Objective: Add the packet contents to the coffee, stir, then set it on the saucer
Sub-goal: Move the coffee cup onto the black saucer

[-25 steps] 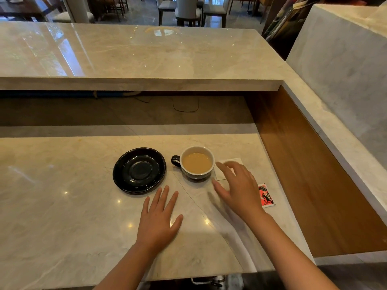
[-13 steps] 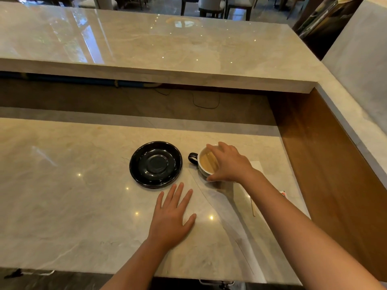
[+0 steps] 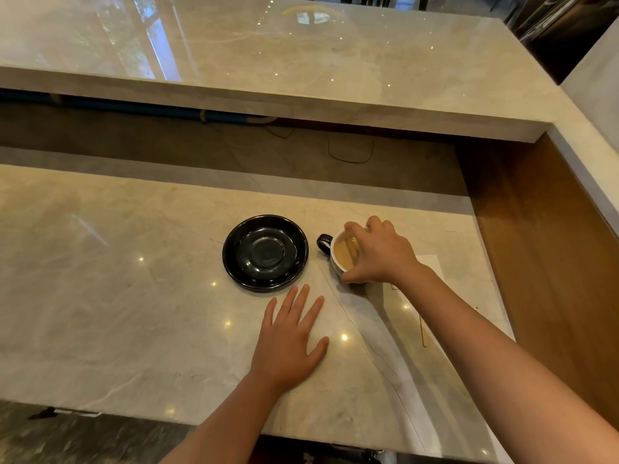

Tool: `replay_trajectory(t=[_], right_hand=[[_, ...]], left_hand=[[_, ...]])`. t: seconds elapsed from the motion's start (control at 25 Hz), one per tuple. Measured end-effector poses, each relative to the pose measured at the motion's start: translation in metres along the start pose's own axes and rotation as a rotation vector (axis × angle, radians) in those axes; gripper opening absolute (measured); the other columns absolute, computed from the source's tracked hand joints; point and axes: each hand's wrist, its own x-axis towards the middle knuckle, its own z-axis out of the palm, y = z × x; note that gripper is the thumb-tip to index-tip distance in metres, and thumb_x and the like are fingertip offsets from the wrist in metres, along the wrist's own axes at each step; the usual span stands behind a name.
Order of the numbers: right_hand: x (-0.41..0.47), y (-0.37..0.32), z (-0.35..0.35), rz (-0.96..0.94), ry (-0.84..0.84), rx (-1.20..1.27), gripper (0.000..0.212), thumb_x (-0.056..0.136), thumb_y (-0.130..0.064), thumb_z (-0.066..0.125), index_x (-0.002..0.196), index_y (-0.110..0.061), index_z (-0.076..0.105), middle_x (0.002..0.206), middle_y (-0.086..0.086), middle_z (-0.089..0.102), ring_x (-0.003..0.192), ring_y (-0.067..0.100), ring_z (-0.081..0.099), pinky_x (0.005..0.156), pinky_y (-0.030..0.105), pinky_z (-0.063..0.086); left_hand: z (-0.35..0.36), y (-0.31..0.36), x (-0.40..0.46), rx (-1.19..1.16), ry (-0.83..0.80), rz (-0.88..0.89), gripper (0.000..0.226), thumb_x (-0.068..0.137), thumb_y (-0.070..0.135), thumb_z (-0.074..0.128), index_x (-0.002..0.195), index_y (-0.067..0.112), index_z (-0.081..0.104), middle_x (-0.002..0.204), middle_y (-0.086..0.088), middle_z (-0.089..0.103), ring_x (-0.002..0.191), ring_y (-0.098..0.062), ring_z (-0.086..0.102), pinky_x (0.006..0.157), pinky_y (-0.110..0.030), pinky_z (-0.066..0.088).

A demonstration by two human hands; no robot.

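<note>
Head view, the only one. We look down on a polished beige marble counter (image 3: 117, 296), with a higher marble ledge (image 3: 301, 61) behind it and a brown wooden side panel (image 3: 536, 246) at the right.

We note a glossy black round ceramic saucer (image 3: 265, 252) lying bare on the counter near its middle. Just beside it, to the right and not touching, stands a small dark cup with a white interior (image 3: 336, 259), upright on the counter, not on the saucer. Its dark loop handle (image 3: 323, 243) points left toward the saucer. The cup holds light tan milky coffee (image 3: 345, 254).

Our right hand (image 3: 382, 254) is draped over the cup from the right. Its fingers curl over the far rim and the thumb presses the near side, so the hand grips the cup around its top. We cannot tell whether the cup's base is touching the counter.

Our left hand (image 3: 289, 343) lies palm down on the counter, fingers spread and straight, holding nothing. It sits just in front of the saucer, fingertips close to its near edge but apart from it.

Right of the cup, partly hidden by the right forearm, we record a white paper napkin (image 3: 435, 266) and a thin wooden stir stick (image 3: 422, 331) flat on the counter.
</note>
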Motion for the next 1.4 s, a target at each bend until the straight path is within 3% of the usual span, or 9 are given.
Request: replay_trajectory(t=[0.4,0.64,1.16,1.4], right_hand=[[0.019,-0.060,-0.037,-0.188,0.106,0.105,0.093,0.057,-0.054,0.075,0.134,-0.027,0.030,0.126,0.011,0.039,0.114,0.027,0.037,0.075,0.035,0.043],[0.038,-0.097,-0.021,-0.292,0.065,0.113,0.091,0.058,-0.053,0.074,0.134,-0.027,0.030,0.127,0.010,0.039,0.114,0.027,0.036,0.079,0.040,0.047],[0.059,-0.124,0.002,-0.349,0.064,0.029,0.088,0.058,-0.052,0.074,0.131,-0.024,0.034,0.124,0.013,0.040,0.111,0.031,0.037,0.074,0.038,0.041],[0.058,-0.124,0.001,-0.340,0.025,0.057,0.091,0.060,-0.054,0.075,0.134,-0.024,0.031,0.132,0.012,0.038,0.117,0.030,0.034,0.081,0.041,0.043]], left_hand=[[-0.001,-0.001,0.000,-0.051,0.000,0.014,0.066,0.087,0.054,0.038,0.146,0.030,0.018,0.154,-0.003,0.010,0.139,-0.017,-0.004,0.108,-0.046,0.001],[-0.003,0.000,0.000,-0.046,0.000,-0.007,0.065,0.088,0.056,0.035,0.146,0.031,0.019,0.154,-0.004,0.012,0.139,-0.018,-0.004,0.107,-0.047,0.002],[-0.003,0.000,0.001,-0.050,0.001,0.005,0.064,0.088,0.055,0.038,0.143,0.027,0.022,0.152,-0.006,0.019,0.139,-0.019,0.001,0.105,-0.051,0.004],[-0.003,0.000,0.001,-0.061,0.006,0.000,0.064,0.088,0.056,0.037,0.143,0.028,0.023,0.152,-0.006,0.020,0.139,-0.019,0.001,0.105,-0.050,0.004]])
